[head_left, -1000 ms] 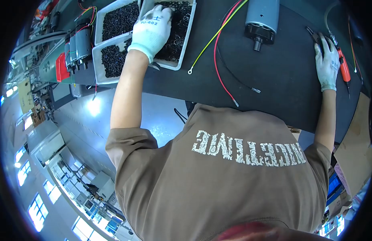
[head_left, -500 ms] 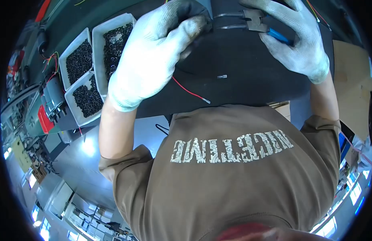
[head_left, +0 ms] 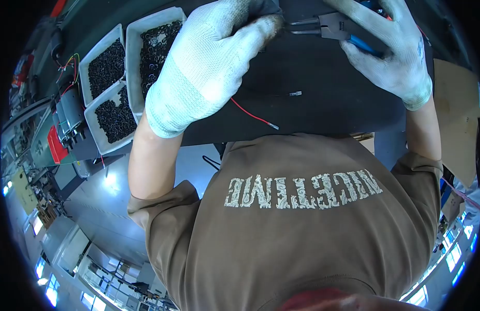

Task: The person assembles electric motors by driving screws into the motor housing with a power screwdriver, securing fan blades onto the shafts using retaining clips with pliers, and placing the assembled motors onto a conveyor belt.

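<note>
My left hand (head_left: 214,67), in a white knit glove, is closed around a dark part (head_left: 263,8) whose kind is mostly hidden by the fingers. From under this hand come a red wire (head_left: 250,115) with a metal end and a dark wire with a metal terminal (head_left: 295,94). My gloved right hand (head_left: 390,57) grips pliers (head_left: 333,26) with blue handles and thin, slightly parted jaws. Their tips point left and lie close to the left hand's fingertips. I cannot tell whether they touch the dark part.
White bins (head_left: 127,67) left of my left hand hold many small black pieces and rings. Farther left lie a metal motor (head_left: 70,114) with wires and a red object (head_left: 57,145). Cardboard (head_left: 457,109) stands at the right of the black table surface (head_left: 323,114).
The plier tips have come nearer to the left hand's fingertips. Both hands, the bins and the wire ends sit slightly farther right in view.
</note>
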